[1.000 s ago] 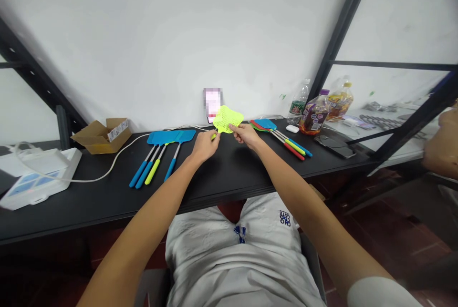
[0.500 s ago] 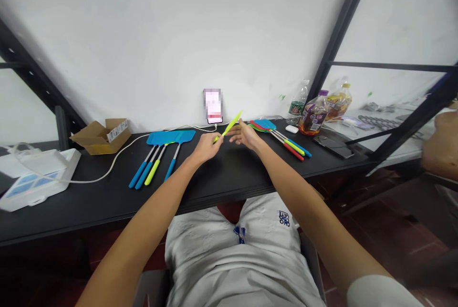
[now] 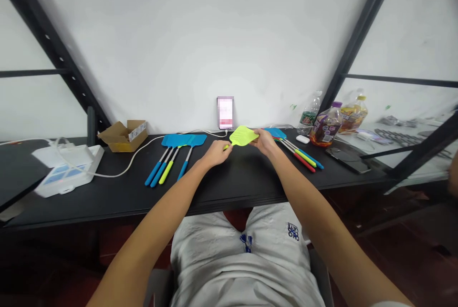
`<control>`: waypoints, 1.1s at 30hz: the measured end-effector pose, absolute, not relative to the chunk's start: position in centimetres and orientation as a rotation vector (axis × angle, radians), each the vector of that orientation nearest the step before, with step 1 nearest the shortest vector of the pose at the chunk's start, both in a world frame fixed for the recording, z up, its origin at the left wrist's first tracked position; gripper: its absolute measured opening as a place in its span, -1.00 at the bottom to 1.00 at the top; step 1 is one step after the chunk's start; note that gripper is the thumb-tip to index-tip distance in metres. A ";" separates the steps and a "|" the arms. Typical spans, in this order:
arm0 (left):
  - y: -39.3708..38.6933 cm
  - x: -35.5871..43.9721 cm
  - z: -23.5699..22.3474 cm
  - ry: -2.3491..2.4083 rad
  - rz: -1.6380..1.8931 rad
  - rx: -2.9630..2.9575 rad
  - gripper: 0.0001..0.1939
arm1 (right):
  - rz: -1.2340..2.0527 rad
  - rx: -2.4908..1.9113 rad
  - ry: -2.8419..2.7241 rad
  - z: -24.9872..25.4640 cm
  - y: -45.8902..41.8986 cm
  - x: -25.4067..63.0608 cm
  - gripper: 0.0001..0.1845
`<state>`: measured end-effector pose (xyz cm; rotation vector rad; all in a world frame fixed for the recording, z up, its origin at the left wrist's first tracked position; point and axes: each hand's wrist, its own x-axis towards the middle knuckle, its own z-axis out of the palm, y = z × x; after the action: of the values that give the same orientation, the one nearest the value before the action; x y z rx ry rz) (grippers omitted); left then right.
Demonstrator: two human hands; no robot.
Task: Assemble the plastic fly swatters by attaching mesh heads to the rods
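Note:
My left hand [image 3: 216,153] grips the short yellow-green handle of a plastic fly swatter just below its mesh head. The lime perforated head [image 3: 243,136] lies almost flat above the table, and my right hand [image 3: 265,141] pinches its right edge. Left of my hands lie several blue-headed fly swatters [image 3: 184,140] with blue and yellow handles. To the right, another group of fly swatters [image 3: 276,133] sits close to my right hand, with red, green and blue handles fanning out.
The black table [image 3: 107,192] holds a cardboard box [image 3: 123,136], a white plastic case with a cable [image 3: 67,171], an upright phone with a blurred screen [image 3: 225,112], bottles [image 3: 325,125], and a dark phone [image 3: 348,159]. Black metal frame bars [image 3: 361,35] rise on the right.
The lime swatter head has turned from edge-on to nearly flat, and my right hand has closed on its edge. The whole view has shifted slightly, with the table lower in frame.

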<state>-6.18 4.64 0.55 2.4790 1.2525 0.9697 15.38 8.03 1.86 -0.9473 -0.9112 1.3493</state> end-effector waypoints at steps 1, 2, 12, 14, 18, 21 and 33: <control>4.7 -6.1 0.5 1.242 0.977 2.474 -0.71 | 1.330 -0.943 -0.924 1.6 8.3 15.4 -0.85; 4.6 -6.1 0.4 1.228 0.980 2.470 -0.70 | 1.322 -0.935 -0.940 1.4 8.5 15.4 -0.84; 3.1 -5.7 1.3 1.049 0.756 2.208 -0.67 | 0.770 -0.997 -1.259 -1.1 9.3 16.0 -0.90; 3.2 -5.8 1.2 1.074 0.778 2.241 -0.70 | 0.747 -0.962 -1.281 -1.1 9.1 15.9 -0.88; 3.6 -6.2 0.8 1.147 0.859 2.375 -0.74 | 1.091 -0.976 -1.137 -0.4 8.5 15.6 -0.81; 3.6 -6.5 0.6 1.205 0.865 2.420 -0.72 | 1.353 -0.927 -1.006 0.0 8.1 15.5 -0.68; 3.3 -6.9 0.8 1.246 0.775 2.404 -0.67 | 1.114 -0.948 -1.246 -1.9 9.3 15.8 -0.67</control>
<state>-6.93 3.31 0.84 2.4043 1.2461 0.7749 15.76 9.28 -1.93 -0.9484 -1.2462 1.1145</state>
